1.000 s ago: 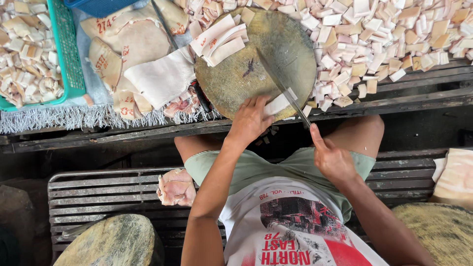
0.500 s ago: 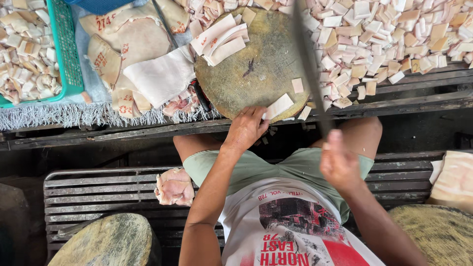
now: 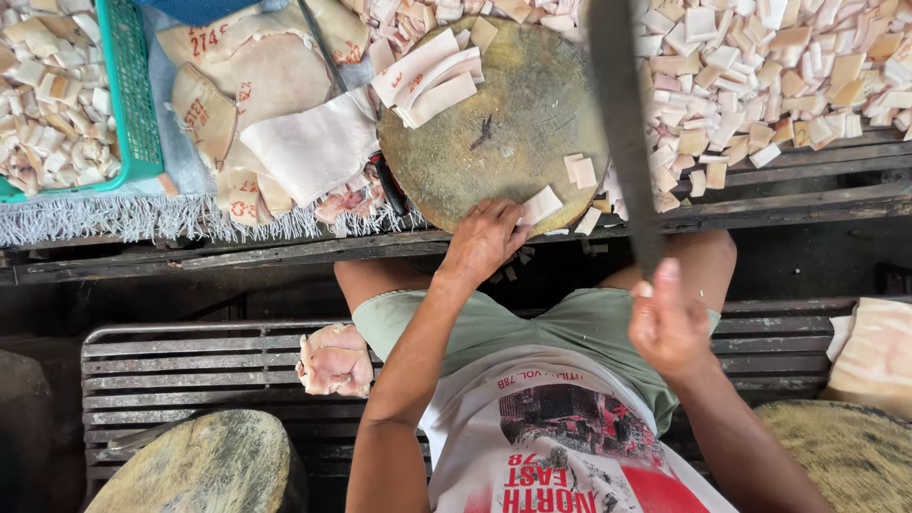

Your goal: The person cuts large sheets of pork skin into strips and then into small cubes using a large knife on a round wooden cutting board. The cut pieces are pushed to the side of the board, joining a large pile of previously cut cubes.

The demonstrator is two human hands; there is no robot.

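Note:
My left hand point(image 3: 484, 242) rests on the near edge of a round wooden chopping block point(image 3: 503, 123), its fingers touching a pale cut square of pork skin point(image 3: 540, 204). My right hand point(image 3: 670, 323) grips the handle of a long dark cleaver point(image 3: 622, 123). The blade is raised above the block's right side and points away from me. A few more cut squares point(image 3: 579, 171) lie near the block's right edge. A stack of pale skin strips point(image 3: 427, 76) sits at the block's far left.
A big pile of cut squares point(image 3: 788, 76) covers the table to the right. Large stamped skin sheets point(image 3: 285, 85) lie to the left, beside a green basket point(image 3: 128, 104) of pieces. A meat chunk point(image 3: 334, 359) lies on the slatted bench. Other blocks sit bottom left point(image 3: 199, 470) and bottom right point(image 3: 845, 456).
The cleaver has swung up from the block to a raised position, and my right hand has lifted toward the camera. My left hand has stayed at the block's near edge.

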